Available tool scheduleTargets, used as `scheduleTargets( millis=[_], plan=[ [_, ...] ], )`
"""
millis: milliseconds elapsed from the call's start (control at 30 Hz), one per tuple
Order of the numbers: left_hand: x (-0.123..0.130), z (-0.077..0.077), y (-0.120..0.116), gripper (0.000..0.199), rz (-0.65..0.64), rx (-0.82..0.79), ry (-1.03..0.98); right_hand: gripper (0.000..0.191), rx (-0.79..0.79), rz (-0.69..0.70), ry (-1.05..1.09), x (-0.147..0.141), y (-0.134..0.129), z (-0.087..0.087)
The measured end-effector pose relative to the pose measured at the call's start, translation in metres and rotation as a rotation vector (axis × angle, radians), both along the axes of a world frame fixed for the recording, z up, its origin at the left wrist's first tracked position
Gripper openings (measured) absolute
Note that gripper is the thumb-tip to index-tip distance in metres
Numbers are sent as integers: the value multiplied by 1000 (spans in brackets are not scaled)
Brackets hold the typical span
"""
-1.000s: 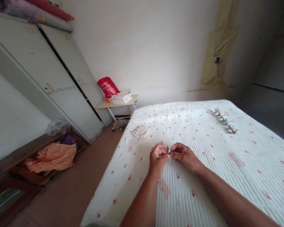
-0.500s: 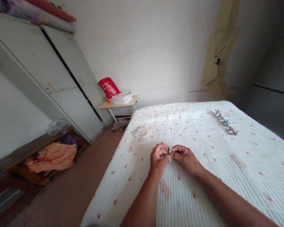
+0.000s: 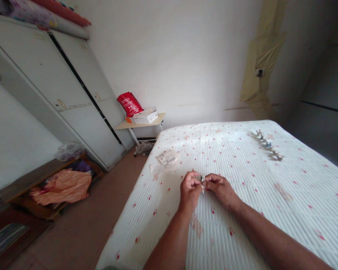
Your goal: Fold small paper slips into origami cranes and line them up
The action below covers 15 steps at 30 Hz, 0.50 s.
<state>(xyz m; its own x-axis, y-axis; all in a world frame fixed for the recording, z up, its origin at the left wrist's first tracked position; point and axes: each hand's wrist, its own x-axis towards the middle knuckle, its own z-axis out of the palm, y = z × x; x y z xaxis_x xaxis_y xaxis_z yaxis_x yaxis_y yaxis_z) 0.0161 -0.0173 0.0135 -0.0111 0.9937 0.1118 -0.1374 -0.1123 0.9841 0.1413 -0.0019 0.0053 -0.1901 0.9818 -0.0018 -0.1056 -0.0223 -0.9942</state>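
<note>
Above the striped white bed cover (image 3: 169, 210) with red dots, both my hands meet around a small pale, crumpled piece (image 3: 203, 181). My left hand (image 3: 190, 187) pinches its left side, with a dark greyish bit showing between the fingers. From the right, my right hand (image 3: 218, 187) closes thumb and fingertips on the same piece. Its exact shape is partly hidden by the fingers. Printed paper pieces (image 3: 168, 159) lie on the bed, beyond and left of my hands. Several small folded-looking items (image 3: 267, 144) rest in a row at the bed's far right.
A small table (image 3: 124, 125) beyond the bed holds a red bag (image 3: 130, 104) and a white box (image 3: 146, 117). A cabinet (image 3: 73, 93) leans across the left of the view. An orange plastic bag (image 3: 66, 185) lies on low furniture at the left.
My left hand has shifted very slightly to the right, and a little more of the dark greyish bit shows between its fingers. My right hand keeps nearly the same pose.
</note>
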Motion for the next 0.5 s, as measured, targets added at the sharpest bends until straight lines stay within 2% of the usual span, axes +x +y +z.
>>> scheduleTargets(
  millis=[100, 333, 500],
  plan=[
    [-1, -1, 2, 35, -36, -43, 3, 14, -33, -5, -78, 1, 0, 5],
    [-8, -4, 7, 42, -177, -69, 50, 15, -113, 129, -78, 9, 7, 8],
    [-8, -7, 10, 41, -199, -140, 104, 14, -126, 138, -226, 16, 12, 9]
  ],
)
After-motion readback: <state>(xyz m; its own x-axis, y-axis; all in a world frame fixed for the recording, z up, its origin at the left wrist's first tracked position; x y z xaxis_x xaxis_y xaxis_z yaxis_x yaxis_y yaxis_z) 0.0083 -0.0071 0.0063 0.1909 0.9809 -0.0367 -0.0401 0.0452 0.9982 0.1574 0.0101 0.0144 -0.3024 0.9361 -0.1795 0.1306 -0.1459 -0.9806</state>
